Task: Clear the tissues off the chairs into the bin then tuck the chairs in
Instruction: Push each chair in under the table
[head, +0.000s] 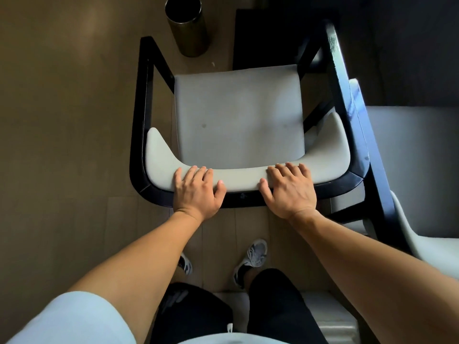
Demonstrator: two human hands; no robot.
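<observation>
A chair (pixel 238 115) with a black frame and pale grey cushions stands directly below me, its seat bare of tissues. My left hand (pixel 197 189) lies on the left part of the padded backrest top, fingers draped over its edge. My right hand (pixel 289 188) lies the same way on the right part. A dark cylindrical bin (pixel 187 26) stands on the floor beyond the chair's front left corner. A second chair (pixel 419 170) of the same kind stands close on the right, partly cut off.
A dark table (pixel 285 36) stands just beyond the chair's front edge. Brown wooden floor (pixel 62 120) stretches out on the left. My feet in grey trainers (pixel 250 259) stand behind the chair. A small white speck (pixel 213 63) lies on the floor near the bin.
</observation>
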